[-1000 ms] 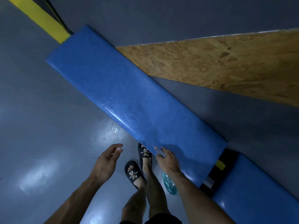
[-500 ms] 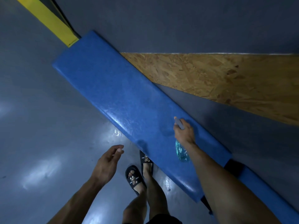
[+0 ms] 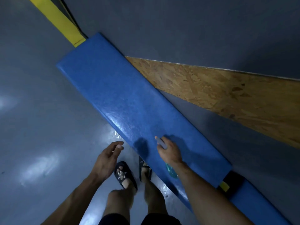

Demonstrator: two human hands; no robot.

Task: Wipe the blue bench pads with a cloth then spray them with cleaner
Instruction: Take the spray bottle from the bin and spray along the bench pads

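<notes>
R hand [image 3: 170, 152] is over the near part of the long blue bench pad [image 3: 123, 95], fingers closed around a spray bottle [image 3: 171, 170]; its teal body shows under the wrist, pale nozzle [image 3: 160, 142] sticks out past the knuckles twd the far end. L hand [image 3: 106, 159] hangs over the grey floor [image 3: 32, 119] just left of the pad, empty, fingers loosely curled, half open. Second blue pad [image 3: 253, 202] sits at near right, w/ a dark gap between. Chipboard panel [image 3: 227, 95] lies far right, yellow strip [image 3: 60, 21] at far left. Feet in dark sandals [image 3: 125, 174] beside the pad's near edge.
</notes>
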